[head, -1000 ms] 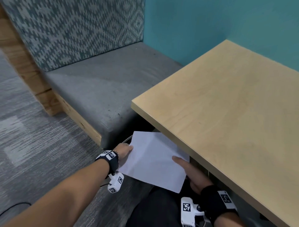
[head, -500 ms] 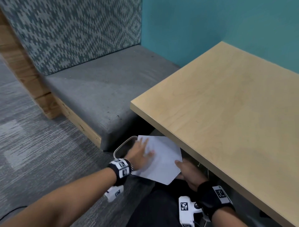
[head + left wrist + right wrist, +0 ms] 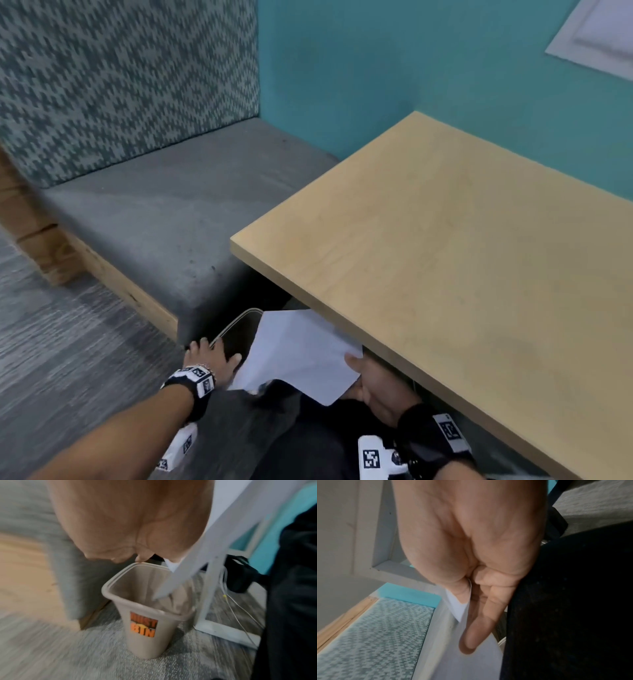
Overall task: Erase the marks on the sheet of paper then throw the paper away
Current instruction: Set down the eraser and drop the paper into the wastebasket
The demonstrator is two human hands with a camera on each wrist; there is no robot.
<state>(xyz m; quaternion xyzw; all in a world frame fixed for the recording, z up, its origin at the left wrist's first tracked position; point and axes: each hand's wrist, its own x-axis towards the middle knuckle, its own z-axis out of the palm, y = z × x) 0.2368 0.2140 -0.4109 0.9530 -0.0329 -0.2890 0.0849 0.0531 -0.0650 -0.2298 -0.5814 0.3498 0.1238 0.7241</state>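
**Paper at the bin's mouth**

The plain white sheet of paper (image 3: 301,353) hung tilted just under the edge of the light wooden table (image 3: 445,257), its lower corner dipping inside the rim of the beige plastic dust bin (image 3: 145,626) that stood on the grey carpet, as the left wrist view showed. No marks could be seen on the side facing the head camera, so by my reading the erasing was done and this was the drop.

To finish it cleanly, I'd say the sheet wanted to be tipped steeper, corner first, so that its whole width cleared the narrow opening before it was let go; dropped flat, it could well bridge the rim or slide off onto the floor. Steadying the bin would help too.

The right hand (image 3: 380,387) gripped the sheet's near edge, thumb on top and fingers (image 3: 476,626) underneath, pinching the paper between them. The left hand (image 3: 212,359) was off the paper, fingers spread and fairly straight, holding nothing, beside the bin's rim; whether it actually touched the rim I couldn't tell.
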